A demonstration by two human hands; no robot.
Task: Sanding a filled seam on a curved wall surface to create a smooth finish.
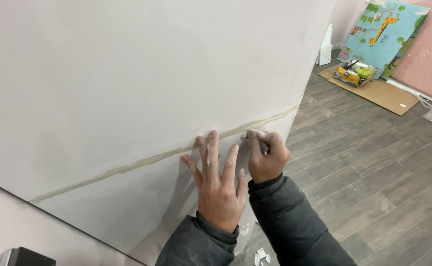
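Tape strip (142,161) is running under my flat, open left hand (218,184); my right hand (265,155) is gripping a small tool (264,146) against the white sheet (127,74), paper scraps (261,256) lying below.

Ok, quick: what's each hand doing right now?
Left hand: open, fingers spread flat on the white sheet, by the tape strip.
Right hand: closed around a small tool at the tape; cannot tell what kind.

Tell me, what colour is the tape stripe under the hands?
Pale beige tape stripe, seen in the head view.
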